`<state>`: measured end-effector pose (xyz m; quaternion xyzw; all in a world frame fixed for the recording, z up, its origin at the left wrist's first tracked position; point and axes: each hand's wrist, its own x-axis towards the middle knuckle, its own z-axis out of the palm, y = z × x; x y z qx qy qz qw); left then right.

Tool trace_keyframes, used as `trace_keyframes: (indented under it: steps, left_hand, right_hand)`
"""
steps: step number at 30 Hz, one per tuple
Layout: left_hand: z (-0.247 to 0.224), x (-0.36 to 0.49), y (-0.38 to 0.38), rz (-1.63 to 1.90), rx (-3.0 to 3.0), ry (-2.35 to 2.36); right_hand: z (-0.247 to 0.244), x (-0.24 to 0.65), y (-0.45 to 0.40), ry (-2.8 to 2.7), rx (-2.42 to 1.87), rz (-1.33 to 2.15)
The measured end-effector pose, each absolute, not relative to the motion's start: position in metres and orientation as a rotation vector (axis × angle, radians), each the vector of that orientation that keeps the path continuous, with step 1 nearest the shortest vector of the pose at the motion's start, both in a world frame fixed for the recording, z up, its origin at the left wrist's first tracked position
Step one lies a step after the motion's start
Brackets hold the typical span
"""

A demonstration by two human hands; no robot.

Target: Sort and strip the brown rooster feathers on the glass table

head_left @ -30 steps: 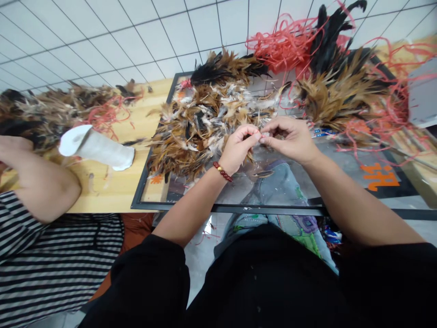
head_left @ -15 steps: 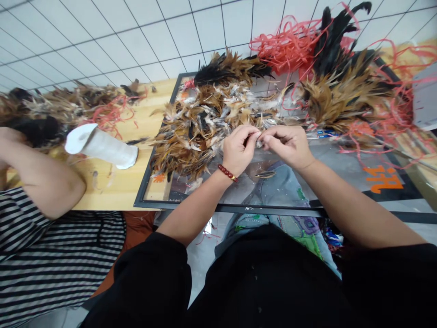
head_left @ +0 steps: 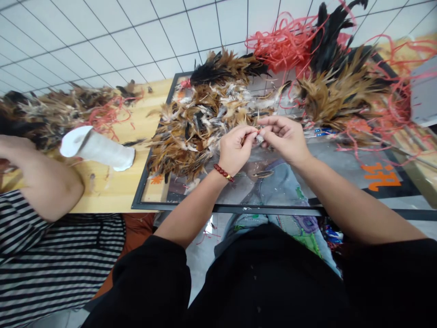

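My left hand [head_left: 236, 148], with a dark red bead bracelet [head_left: 223, 173] at its wrist, is closed in a pinch over the glass-topped board. My right hand [head_left: 285, 137] meets it fingertip to fingertip, also pinching. Between them shows a bit of red and something whitish, too small to make out fully. Left of my hands, and behind them, spreads a heap of brown and white feathers [head_left: 191, 136]. Blue-handled scissors [head_left: 322, 132] lie just right of my right hand. A single feather [head_left: 262, 174] rests on the glass below my hands.
Tangled red strips [head_left: 285, 43] and black and brown feather bunches [head_left: 341, 93] lie at the back right. On the left, a white sleeve-like piece [head_left: 102, 148] rests on the wooden table [head_left: 97, 187], beside a person's arm [head_left: 51, 182] in a striped top.
The fingers of my right hand have spread slightly and shifted at the pinch, and a bit of red now shows between my hands. The whole view has moved a little.
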<state>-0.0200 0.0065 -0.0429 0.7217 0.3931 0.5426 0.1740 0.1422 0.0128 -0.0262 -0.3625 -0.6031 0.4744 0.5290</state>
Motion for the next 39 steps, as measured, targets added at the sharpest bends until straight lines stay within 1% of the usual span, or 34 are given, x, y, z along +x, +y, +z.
trace_keyframes:
  steps: [5,10,15,19,22,25,31,39]
  left_hand:
    - [-0.041,-0.022,0.006,1.605,2.085,1.09]
    - [-0.038,-0.025,0.006,1.636,2.187,1.134]
    - [-0.033,-0.027,-0.002,1.517,2.346,1.159]
    - [-0.029,-0.025,-0.011,1.367,2.482,1.055]
    - [-0.028,-0.021,-0.015,1.314,2.515,0.949]
    - [-0.027,-0.018,-0.014,1.333,2.513,0.91]
    - [-0.026,-0.026,-0.005,1.648,2.308,1.226]
    - [-0.026,-0.02,-0.01,1.393,2.636,1.255]
  right_hand:
    - [-0.03,0.142,0.015,-1.465,-0.865,1.078]
    - [-0.04,0.142,0.026,-1.342,-0.911,1.062]
    - [-0.042,0.142,0.027,-1.355,-1.001,0.922]
    - [-0.046,0.143,0.027,-1.446,-1.04,0.809]
    - [-0.05,0.146,0.031,-1.401,-1.041,0.864]
    - [-0.054,0.149,0.037,-1.308,-1.027,0.942]
    - [-0.053,0.149,0.039,-1.266,-0.971,1.008]
    - [-0.041,0.134,0.025,-1.069,-0.981,1.266]
